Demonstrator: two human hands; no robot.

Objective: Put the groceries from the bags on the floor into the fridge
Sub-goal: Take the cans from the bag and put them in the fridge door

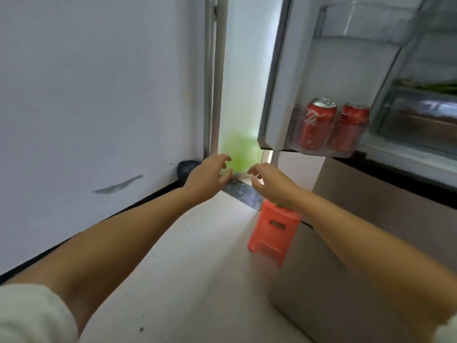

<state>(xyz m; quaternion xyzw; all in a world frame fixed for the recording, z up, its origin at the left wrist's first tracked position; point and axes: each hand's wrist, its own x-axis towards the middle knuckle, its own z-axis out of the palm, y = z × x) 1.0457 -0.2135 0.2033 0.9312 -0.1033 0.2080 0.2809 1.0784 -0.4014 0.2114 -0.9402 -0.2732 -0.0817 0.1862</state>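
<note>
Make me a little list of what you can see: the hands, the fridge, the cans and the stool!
left hand: empty, fingers spread, reaching forward
right hand: empty, fingers spread, reaching forward
fridge door: open
cans: two red ones, upright in the bottom door shelf
stool: orange plastic, on the floor beside the fridge
bags: none clearly in view

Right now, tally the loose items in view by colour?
Red: 2, a near can and a far can in the fridge door shelf
Orange: 1, the stool
Dark: 1, the bag at the wall
Total: 4
</note>
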